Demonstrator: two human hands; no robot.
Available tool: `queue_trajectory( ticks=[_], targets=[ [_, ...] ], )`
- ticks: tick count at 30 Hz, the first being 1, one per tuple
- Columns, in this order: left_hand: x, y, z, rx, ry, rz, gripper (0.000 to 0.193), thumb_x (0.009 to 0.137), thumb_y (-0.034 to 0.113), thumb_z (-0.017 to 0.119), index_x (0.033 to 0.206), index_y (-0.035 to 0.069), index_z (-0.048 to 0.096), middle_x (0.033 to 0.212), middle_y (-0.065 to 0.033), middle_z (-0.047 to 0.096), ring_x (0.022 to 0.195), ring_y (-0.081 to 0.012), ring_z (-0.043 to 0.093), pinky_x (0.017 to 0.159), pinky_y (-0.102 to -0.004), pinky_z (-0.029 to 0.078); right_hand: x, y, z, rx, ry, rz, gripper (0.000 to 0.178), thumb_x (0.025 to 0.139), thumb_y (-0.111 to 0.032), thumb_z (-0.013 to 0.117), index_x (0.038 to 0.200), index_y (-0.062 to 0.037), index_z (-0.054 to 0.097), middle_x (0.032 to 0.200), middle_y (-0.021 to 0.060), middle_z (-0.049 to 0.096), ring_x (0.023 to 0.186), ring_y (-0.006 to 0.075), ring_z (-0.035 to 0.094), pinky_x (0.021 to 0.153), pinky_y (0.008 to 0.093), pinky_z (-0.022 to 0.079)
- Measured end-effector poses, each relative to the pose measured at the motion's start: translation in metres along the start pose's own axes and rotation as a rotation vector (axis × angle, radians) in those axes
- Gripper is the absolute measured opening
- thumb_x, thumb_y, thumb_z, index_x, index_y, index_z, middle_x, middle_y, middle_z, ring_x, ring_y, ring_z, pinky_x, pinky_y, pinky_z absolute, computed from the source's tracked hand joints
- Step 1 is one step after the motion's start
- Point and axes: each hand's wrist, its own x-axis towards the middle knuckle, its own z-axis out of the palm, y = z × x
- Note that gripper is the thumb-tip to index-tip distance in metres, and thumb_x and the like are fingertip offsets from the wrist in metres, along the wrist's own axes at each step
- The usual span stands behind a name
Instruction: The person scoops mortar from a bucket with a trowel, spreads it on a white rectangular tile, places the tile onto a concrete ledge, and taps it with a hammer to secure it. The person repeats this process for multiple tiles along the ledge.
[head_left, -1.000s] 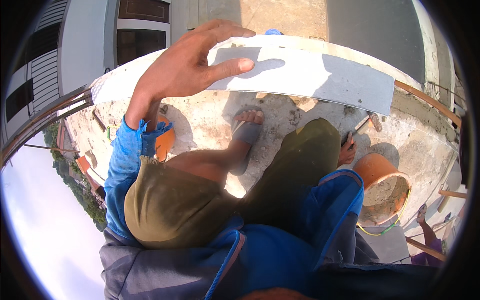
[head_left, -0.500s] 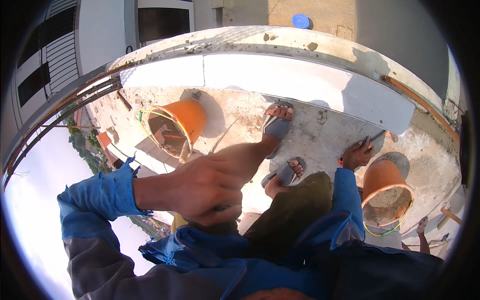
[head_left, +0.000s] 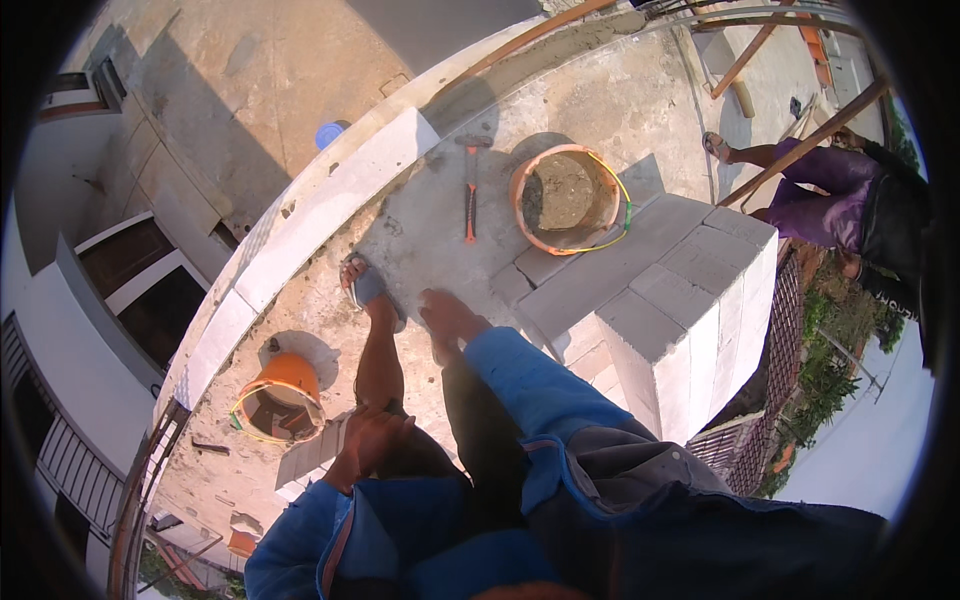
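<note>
My right hand (head_left: pixel 452 316), slightly blurred, reaches forward low over the concrete by my feet, holding nothing that shows. Its fingers look loose and apart. Beyond it a hammer (head_left: pixel 471 195) with an orange and black handle lies on the floor, its head toward the low wall. My left hand (head_left: pixel 374 446) rests by my left knee, fingers loosely extended, with nothing visible in it. Right of the hammer stands an orange bucket (head_left: pixel 522 200) of grey mortar with a yellow-green handle. Another orange bucket (head_left: pixel 290 372), with tools inside, stands at the left.
Stacked pale blocks (head_left: pixel 690 290) rise close on my right. A row of white blocks (head_left: pixel 330 215) runs along the ledge ahead, above a drop to the paving (head_left: pixel 230 90). Another person (head_left: pixel 830 195) is at the far right, behind a slanted pole (head_left: pixel 810 140).
My view has swung right, toward the block stack. My right hand has come away from the hammer, which lies on the floor. My left hand has lowered to my knee.
</note>
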Motion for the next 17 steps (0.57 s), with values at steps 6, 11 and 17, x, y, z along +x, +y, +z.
queue_trajectory(
  ticks=[6,11,17],
  targets=[
    [-0.003,0.047,-0.013,-0.061,0.031,-0.264,0.030,0.098,0.037,0.077,0.084,0.010,0.076,0.094,-0.0134,0.077,0.114,-0.0348,0.070,0.098,-0.0512,0.053,-0.106,0.006,-0.012,0.200,-0.036,0.143,0.041,0.102,-0.031,0.066,0.132,-0.0032,0.064,0.120,0.0270,0.073,0.116,0.0437,0.070,0.101,0.0504,0.055],
    [-0.039,0.020,-0.027,-0.230,0.225,-0.511,0.029,0.098,0.029,0.078,0.119,0.010,0.078,0.114,-0.0182,0.075,0.125,-0.0380,0.066,0.107,-0.0508,0.051,-0.142,0.086,-0.085,0.298,0.280,0.532,0.031,0.104,-0.027,0.066,0.127,-0.0061,0.065,0.117,0.0208,0.075,0.109,0.0394,0.072,0.093,0.0480,0.058],
    [-0.107,-0.110,-0.059,-0.600,-0.164,-1.039,0.043,0.107,0.034,0.069,0.144,0.011,0.067,0.164,-0.0187,0.051,0.148,-0.0348,0.053,0.121,-0.0453,0.046,-0.113,0.134,-0.203,0.745,0.828,0.790,0.054,0.101,-0.027,0.069,0.148,-0.0066,0.054,0.136,0.0181,0.070,0.124,0.0371,0.069,0.104,0.0451,0.054]
  ],
)
